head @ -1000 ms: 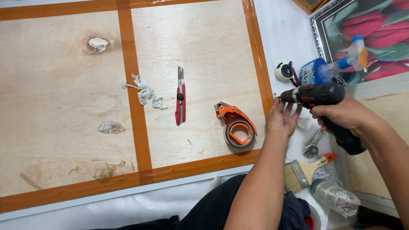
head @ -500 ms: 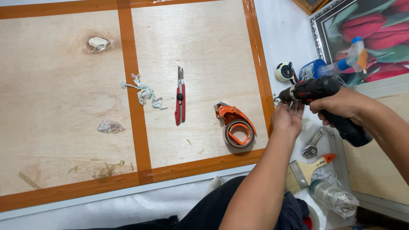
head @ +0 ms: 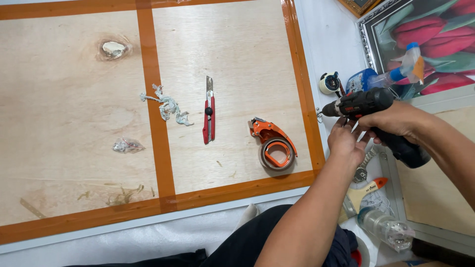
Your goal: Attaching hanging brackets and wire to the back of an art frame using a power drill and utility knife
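Right hand (head: 396,121) grip clenched on black drill (head: 366,104), left hand (head: 346,143) fingering its chuck, just right of plywood panel's (head: 237,59) orange-taped edge; tape dispenser (head: 274,146) near left.

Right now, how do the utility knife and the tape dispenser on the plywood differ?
The utility knife is long, slim and red, lying straight with its blade extended toward the far edge; the tape dispenser is orange, stubby and rounded, holding a roll of tape. The knife lies farther from the left hand, the dispenser nearer. Both rest untouched on the plywood panel.
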